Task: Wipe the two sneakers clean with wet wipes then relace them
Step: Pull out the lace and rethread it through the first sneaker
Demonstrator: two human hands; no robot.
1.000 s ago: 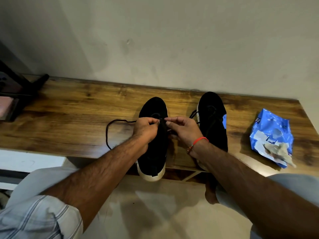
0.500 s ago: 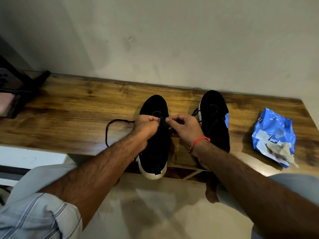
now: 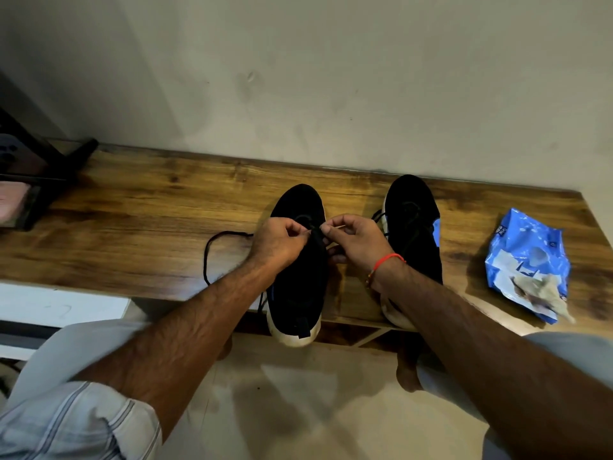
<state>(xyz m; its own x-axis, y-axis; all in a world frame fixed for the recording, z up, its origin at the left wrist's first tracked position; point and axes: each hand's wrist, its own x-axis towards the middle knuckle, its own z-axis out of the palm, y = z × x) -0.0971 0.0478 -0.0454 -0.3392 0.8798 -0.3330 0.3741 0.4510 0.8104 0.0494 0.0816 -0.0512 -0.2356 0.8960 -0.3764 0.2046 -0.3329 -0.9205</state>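
Two black sneakers with white soles stand side by side on a wooden bench [image 3: 132, 227], toes toward the wall. Over the left sneaker [image 3: 298, 287], my left hand [image 3: 278, 242] and my right hand [image 3: 356, 242] each pinch the black lace [image 3: 212, 254] at the eyelets near the shoe's throat. A loose loop of that lace trails left across the bench. The right sneaker [image 3: 414, 227] has its lace lying loose on its tongue; my right forearm covers its heel.
A blue wet-wipes pack [image 3: 527, 257] lies at the bench's right end with a used, dirty wipe [image 3: 540, 290] on it. A dark rack [image 3: 36, 180] stands at the far left. The wall rises behind the bench; pale floor and my knees are below.
Both hands have kept pinching the lace at the left sneaker's eyelets, with small finger shifts. The camera view has tilted slightly.
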